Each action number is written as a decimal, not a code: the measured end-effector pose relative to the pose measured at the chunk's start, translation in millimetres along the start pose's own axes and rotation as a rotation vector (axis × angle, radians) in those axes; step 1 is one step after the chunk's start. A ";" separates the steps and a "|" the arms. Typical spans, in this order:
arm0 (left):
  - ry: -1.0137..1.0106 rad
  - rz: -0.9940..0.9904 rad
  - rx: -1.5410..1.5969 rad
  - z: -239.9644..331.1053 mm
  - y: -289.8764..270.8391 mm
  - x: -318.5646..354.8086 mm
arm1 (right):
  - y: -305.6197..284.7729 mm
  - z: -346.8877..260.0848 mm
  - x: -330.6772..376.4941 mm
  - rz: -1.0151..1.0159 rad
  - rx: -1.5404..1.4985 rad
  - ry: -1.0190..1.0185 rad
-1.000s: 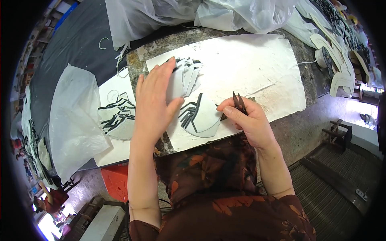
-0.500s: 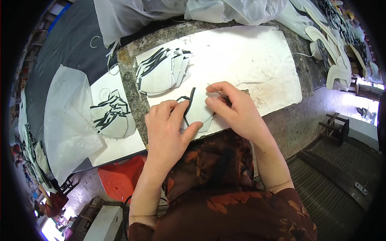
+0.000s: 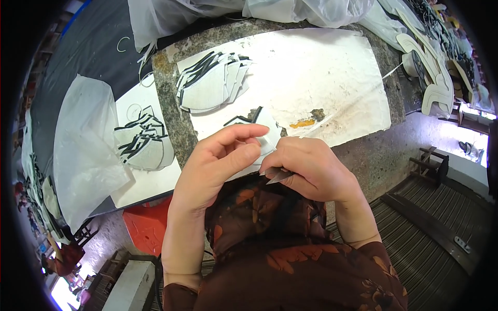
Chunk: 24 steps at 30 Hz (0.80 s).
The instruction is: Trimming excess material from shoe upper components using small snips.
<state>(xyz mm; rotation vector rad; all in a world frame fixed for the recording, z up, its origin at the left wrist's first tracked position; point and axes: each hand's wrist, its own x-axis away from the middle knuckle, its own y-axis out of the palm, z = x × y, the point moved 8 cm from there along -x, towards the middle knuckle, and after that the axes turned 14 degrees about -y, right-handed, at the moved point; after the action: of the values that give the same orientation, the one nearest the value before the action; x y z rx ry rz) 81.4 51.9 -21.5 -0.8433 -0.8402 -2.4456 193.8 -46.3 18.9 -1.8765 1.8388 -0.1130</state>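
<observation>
Lying far left: translucent plastic point(image 3: 83, 155), on dark cloth point(image 3: 98, 57). Just right of it, a loose pile point(image 3: 148, 155) of pale pieces with black strips, on white sheet; red stool point(image 3: 145, 228) below, near table edge. Next, a fanned stack point(image 3: 205, 96) of similar pieces, on the left part of the white paper point(image 3: 321, 67). Left hand point(image 3: 220, 160) near paper's front edge, thumb and index a narrow gap apart, at the piece point(image 3: 266, 136); can't tell if they grip it. Piece sits between both hands, at the front of the paper, black strip along its upper left edge, partly covered. Right hand point(image 3: 311, 168) curled around scissors point(image 3: 280, 177), blades pointing lower left; its fingertips at the piece's lower right edge, pinch unclear. Behind it, orange mark point(image 3: 302, 124) on the paper. Far right: spool point(image 3: 410, 65), then pale cutouts point(image 3: 437, 98).
</observation>
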 end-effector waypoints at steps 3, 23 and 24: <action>0.011 -0.026 0.020 -3.2 10.7 -5.9 | 0.7 -1.0 3.0 0.013 -0.007 -0.002; 0.649 0.277 -0.023 -40.0 -1.4 39.3 | 4.3 1.8 -2.7 0.241 -0.044 0.025; 0.648 0.280 -0.020 -39.7 -8.8 40.9 | 3.5 -2.9 -3.6 0.237 -0.046 0.027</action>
<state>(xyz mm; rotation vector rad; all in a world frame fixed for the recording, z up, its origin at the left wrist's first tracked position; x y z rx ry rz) 30.6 24.6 -23.3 -0.1233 -0.4204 -2.2553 189.2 -43.5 21.0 -1.6784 2.0822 -0.0141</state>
